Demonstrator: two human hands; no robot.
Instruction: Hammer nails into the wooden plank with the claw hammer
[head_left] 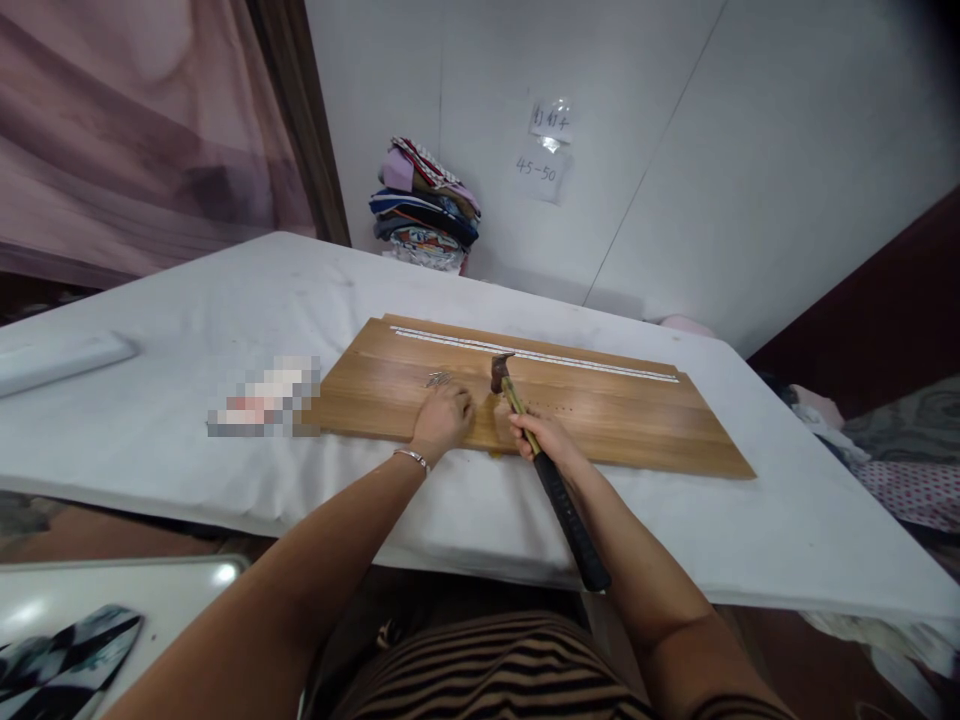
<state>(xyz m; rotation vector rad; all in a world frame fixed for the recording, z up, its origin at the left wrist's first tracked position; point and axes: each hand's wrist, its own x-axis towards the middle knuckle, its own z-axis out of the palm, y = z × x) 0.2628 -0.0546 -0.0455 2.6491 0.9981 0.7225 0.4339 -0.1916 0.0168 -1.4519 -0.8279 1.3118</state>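
My right hand (541,436) is wrapped round the handle of a claw hammer (559,510), well up toward its rusty head. The head is tilted up just over a wooden board (630,435), and the black grip trails back toward me. On the board rests my left hand (444,412), its fingers curled down; whatever they may pinch is hidden. Just beyond its knuckles lies a small pile of nails (438,379). A row of small dark marks (559,407), nail heads or holes, runs along the wood to the right of the hammer.
Two white measuring strips (536,355) lie along the board's far side. The board sits on a white-covered table (247,290). Folded cloths (427,205) are stacked against the wall. At left are a blurred-out item (266,395) and a white object (67,358).
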